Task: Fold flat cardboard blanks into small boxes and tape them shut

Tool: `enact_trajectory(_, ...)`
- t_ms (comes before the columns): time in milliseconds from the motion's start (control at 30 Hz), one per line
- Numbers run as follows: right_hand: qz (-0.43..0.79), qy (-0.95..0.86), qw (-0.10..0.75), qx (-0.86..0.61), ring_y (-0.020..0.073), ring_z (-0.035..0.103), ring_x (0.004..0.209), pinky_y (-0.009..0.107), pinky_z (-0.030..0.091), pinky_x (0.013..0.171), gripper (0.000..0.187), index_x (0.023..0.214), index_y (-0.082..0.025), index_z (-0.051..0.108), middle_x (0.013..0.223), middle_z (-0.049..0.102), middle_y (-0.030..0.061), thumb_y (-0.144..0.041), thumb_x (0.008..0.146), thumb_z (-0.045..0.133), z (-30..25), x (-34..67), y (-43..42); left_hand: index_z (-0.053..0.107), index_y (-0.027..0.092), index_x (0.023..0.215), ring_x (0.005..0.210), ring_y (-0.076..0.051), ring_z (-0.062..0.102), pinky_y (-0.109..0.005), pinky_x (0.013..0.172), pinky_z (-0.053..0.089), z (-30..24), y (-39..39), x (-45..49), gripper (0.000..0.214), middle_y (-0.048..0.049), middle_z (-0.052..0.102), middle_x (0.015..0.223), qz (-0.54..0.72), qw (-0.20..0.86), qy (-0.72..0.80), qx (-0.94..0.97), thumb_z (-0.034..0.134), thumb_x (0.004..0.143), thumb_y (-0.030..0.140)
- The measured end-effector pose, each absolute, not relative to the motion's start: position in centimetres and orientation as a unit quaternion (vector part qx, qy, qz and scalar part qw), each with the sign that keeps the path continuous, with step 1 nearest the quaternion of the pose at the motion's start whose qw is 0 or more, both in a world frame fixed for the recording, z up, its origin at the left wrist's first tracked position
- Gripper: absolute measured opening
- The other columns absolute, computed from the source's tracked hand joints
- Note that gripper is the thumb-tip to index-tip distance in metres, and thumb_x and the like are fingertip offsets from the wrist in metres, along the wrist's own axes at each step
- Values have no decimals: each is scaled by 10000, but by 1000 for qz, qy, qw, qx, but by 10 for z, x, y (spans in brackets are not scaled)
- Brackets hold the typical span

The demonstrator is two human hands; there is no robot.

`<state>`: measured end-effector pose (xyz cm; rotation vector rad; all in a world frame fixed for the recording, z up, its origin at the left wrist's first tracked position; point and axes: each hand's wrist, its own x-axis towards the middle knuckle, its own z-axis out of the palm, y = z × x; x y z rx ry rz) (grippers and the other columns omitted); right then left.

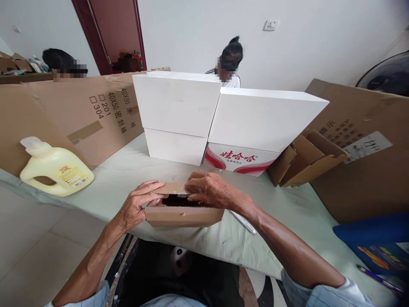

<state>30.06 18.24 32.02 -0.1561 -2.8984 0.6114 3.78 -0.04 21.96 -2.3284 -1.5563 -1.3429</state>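
Note:
A small brown cardboard box (pixel 183 215) sits at the near edge of the table, its top partly open and dark inside. My left hand (pixel 140 202) grips its left end, fingers curled over the top flap. My right hand (pixel 209 189) lies across the top from the right, fingers pressing the flap down. Both hands are closed on the box.
A pale yellow jug (pixel 54 170) lies on the table's left side. Stacked white boxes (pixel 179 115) and a red-printed carton (pixel 241 160) stand behind the small box. An open brown box (pixel 303 160) and large cardboard sheets (pixel 361 149) are at the right. A pen (pixel 244 222) lies by my right wrist. Two people sit beyond the boxes.

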Motion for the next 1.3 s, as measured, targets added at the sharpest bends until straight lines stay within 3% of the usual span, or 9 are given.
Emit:
enact_trajectory(300, 83, -990, 113, -23, 174, 569, 876, 305, 270, 667, 125, 995, -165, 733, 979, 669, 46, -260, 1010, 813, 313, 286, 178, 817, 233, 1233, 1349, -274, 706, -418, 1060, 628, 222, 3, 39, 296, -161, 774, 1419, -453, 12, -484, -748, 662, 1034, 78)
enact_trajectory(567, 26, -992, 121, 17, 164, 481, 754, 339, 195, 638, 227, 858, -186, 635, 883, 623, 38, -193, 1082, 598, 311, 276, 173, 826, 236, 1247, 1336, -291, 698, -419, 1041, 644, 229, 0, 42, 278, -164, 763, 1430, -447, -9, -496, -745, 651, 1050, 147)
enact_trajectory(833, 58, -989, 136, 15, 148, 456, 718, 334, 212, 637, 326, 806, -185, 610, 835, 611, 41, -201, 1116, 512, 314, 277, 169, 841, 237, 1218, 1331, -288, 708, -440, 1052, 651, 227, 1, 43, 243, -165, 768, 1422, -457, -28, -509, -729, 647, 1077, 197)
enact_trajectory(967, 129, -980, 153, -18, 134, 413, 681, 328, 232, 625, 351, 743, -188, 567, 776, 592, 23, -199, 1087, 499, 311, 277, 167, 841, 246, 1224, 1331, -282, 712, -434, 1053, 654, 227, 1, 43, 249, -161, 771, 1422, -458, -34, -507, -729, 641, 1082, 199)
enact_trajectory(1033, 233, -950, 185, -96, 120, 423, 639, 302, 269, 605, 340, 706, -197, 544, 712, 578, 3, -229, 1044, 529, 307, 275, 171, 840, 251, 1236, 1335, -285, 715, -443, 1059, 653, 226, 1, 42, 258, -158, 777, 1418, -462, -27, -502, -731, 648, 1076, 186)
enact_trajectory(1167, 491, -777, 284, -273, 131, 552, 570, 258, 438, 532, 387, 724, -216, 578, 652, 602, -4, -507, 967, 653, 301, 276, 188, 851, 263, 1229, 1332, -308, 723, -485, 1068, 653, 220, 1, 40, 262, -151, 789, 1408, -467, -20, -503, -727, 666, 1062, 182)
enact_trajectory(1300, 571, -695, 335, -281, 134, 623, 596, 260, 548, 543, 523, 745, -209, 618, 693, 643, 2, -685, 830, 817, 302, 287, 193, 869, 282, 1216, 1442, -351, 663, -560, 1160, 612, 228, -8, 36, 324, -126, 740, 1507, -459, -100, -539, -700, 562, 1117, 297)
